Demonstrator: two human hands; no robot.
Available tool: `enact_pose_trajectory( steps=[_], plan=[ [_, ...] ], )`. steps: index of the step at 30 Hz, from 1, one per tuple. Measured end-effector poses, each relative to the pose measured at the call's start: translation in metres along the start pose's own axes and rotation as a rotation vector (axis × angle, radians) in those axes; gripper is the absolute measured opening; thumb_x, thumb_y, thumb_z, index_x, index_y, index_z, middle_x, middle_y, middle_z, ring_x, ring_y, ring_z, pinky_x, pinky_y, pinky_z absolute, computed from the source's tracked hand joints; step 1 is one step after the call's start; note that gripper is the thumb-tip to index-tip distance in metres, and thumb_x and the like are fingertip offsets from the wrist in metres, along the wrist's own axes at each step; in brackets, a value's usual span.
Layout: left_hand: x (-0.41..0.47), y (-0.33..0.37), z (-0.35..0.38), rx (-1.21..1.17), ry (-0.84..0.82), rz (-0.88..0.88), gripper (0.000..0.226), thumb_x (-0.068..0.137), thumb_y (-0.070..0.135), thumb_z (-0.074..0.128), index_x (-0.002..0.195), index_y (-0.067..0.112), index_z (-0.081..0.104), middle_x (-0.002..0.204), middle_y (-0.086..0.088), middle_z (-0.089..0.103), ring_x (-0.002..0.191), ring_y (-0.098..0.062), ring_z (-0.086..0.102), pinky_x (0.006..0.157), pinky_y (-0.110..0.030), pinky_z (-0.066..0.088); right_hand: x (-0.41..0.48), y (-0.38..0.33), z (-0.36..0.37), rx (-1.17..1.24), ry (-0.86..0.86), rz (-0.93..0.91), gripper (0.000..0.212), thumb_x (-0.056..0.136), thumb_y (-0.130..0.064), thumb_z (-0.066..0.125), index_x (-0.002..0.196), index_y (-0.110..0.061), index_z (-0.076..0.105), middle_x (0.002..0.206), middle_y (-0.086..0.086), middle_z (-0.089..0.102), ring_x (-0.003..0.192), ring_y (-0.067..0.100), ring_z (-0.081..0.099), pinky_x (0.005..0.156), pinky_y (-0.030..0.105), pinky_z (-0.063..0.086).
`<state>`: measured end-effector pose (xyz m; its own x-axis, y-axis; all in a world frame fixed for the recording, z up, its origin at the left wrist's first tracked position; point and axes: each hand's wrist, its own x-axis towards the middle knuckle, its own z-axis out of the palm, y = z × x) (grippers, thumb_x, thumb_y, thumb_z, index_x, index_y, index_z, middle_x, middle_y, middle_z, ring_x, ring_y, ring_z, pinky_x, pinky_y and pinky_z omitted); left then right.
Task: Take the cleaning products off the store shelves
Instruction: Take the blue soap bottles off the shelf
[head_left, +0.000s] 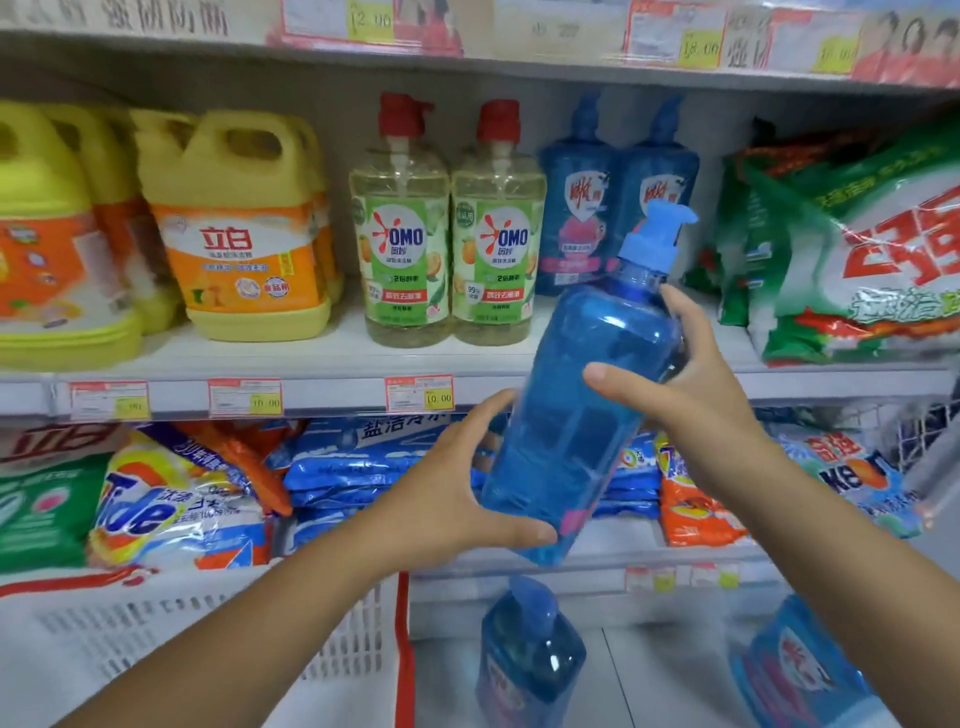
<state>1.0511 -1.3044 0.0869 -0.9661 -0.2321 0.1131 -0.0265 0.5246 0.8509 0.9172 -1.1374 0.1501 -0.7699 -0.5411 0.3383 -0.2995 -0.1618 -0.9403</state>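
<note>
a blue pump bottle (582, 415) is held tilted between both hands, off the shelf (311, 358). its base is gripped by the left hand (457, 488), its upper body by the right hand (685, 374). two more blue bottles (530, 654) lie below the hands.

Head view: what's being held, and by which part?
The blue pump bottle, tilted. The left hand grips its lower end; the right hand grips its upper body, below the pump.

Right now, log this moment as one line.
blue pump bottle: tilted, off shelf | left hand: grips base | right hand: grips upper body
</note>
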Motion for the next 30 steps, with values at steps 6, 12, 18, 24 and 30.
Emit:
enact_pose_trajectory(
  steps=[6, 12, 18, 24, 30],
  plan=[
    [0.001, -0.01, 0.011, -0.371, -0.239, 0.005, 0.103, 0.064, 0.012, 0.088, 0.136, 0.057, 0.029, 0.136, 0.024, 0.055, 0.127, -0.003, 0.054, 0.104, -0.032, 0.047, -0.001, 0.001, -0.013, 0.058, -0.32, 0.089, 0.116, 0.04, -0.046, 0.096, 0.141, -0.048, 0.039, 0.132, -0.013, 0.064, 0.117, 0.015, 0.065, 0.084, 0.045, 0.057],
    [0.011, -0.003, 0.042, -0.001, 0.365, 0.014, 0.12, 0.041, 0.048, 0.091, 0.141, 0.048, 0.025, 0.13, 0.014, 0.046, 0.125, -0.014, 0.044, 0.099, -0.043, 0.048, 0.0, -0.002, 0.001, 0.019, -0.035, 0.09, 0.089, 0.045, -0.05, 0.093, 0.12, -0.049, 0.045, 0.109, -0.032, 0.064, 0.095, 0.008, 0.072, 0.074, 0.043, 0.062],
    [0.016, -0.005, 0.004, -0.065, 0.024, -0.11, 0.102, 0.055, 0.047, 0.093, 0.138, 0.051, 0.034, 0.138, 0.022, 0.046, 0.129, -0.001, 0.044, 0.109, -0.032, 0.04, 0.003, 0.008, -0.014, 0.118, 0.04, 0.062, 0.069, 0.057, -0.031, 0.086, 0.12, -0.038, 0.057, 0.117, -0.01, 0.069, 0.092, 0.013, 0.073, 0.064, 0.031, 0.057],
    [0.01, -0.024, 0.01, -0.559, -0.256, -0.21, 0.073, 0.05, 0.018, 0.087, 0.117, 0.019, 0.06, 0.114, -0.003, 0.073, 0.107, -0.021, 0.069, 0.088, -0.034, 0.056, 0.004, 0.016, -0.023, 0.244, -0.161, 0.178, 0.067, 0.064, -0.024, 0.08, 0.126, -0.03, 0.053, 0.114, 0.002, 0.072, 0.089, 0.018, 0.072, 0.068, 0.037, 0.06],
    [0.007, -0.014, 0.043, -0.209, 0.331, -0.166, 0.086, 0.044, 0.034, 0.097, 0.117, 0.039, 0.051, 0.115, 0.015, 0.065, 0.103, -0.001, 0.063, 0.091, -0.029, 0.052, 0.001, 0.013, -0.009, -0.082, -0.098, 0.24, 0.099, 0.05, -0.055, 0.081, 0.137, -0.042, 0.034, 0.119, -0.017, 0.062, 0.101, 0.013, 0.068, 0.082, 0.046, 0.06]
  ],
)
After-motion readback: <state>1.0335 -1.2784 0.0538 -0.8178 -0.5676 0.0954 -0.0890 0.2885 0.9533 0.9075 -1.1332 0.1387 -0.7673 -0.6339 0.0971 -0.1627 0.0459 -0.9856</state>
